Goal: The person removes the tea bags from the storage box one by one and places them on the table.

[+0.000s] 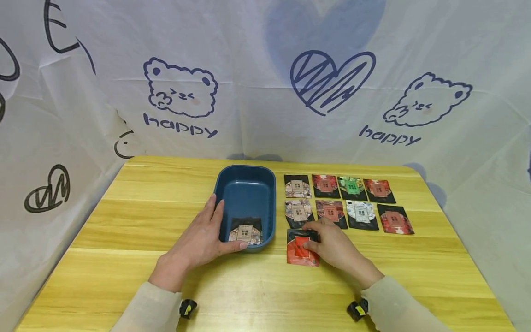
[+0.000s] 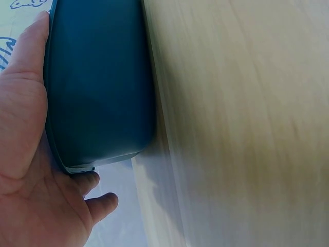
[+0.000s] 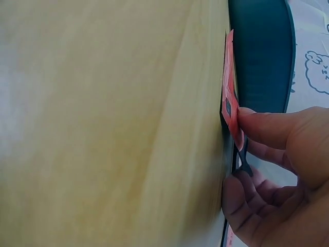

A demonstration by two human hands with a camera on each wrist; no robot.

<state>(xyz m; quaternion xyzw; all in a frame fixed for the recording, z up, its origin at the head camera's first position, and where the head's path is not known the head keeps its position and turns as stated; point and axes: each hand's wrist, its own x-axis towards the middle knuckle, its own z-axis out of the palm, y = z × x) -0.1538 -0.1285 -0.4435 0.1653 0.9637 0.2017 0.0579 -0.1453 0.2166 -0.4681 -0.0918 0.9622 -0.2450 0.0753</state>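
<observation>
A dark blue plastic tray [image 1: 248, 184] stands on the yellow wooden table [image 1: 145, 216], with one patterned packet [image 1: 245, 232] lying in its near end. My left hand [image 1: 203, 237] holds the tray's near left corner, palm against the wall [image 2: 97, 87], thumb under the front rim. My right hand [image 1: 332, 244] pinches a red and black packet [image 1: 301, 249] just right of the tray, thumb on top [image 3: 257, 126], lifting its edge [image 3: 231, 103] off the table. Several more packets [image 1: 344, 200] lie in two rows behind it.
A white cloth [image 1: 257, 78] printed with bears, hearts and "happy" hangs behind the table and drapes both sides. Bare wood stretches left of the tray and along the near edge [image 1: 265, 299]. The packet rows reach toward the table's right edge.
</observation>
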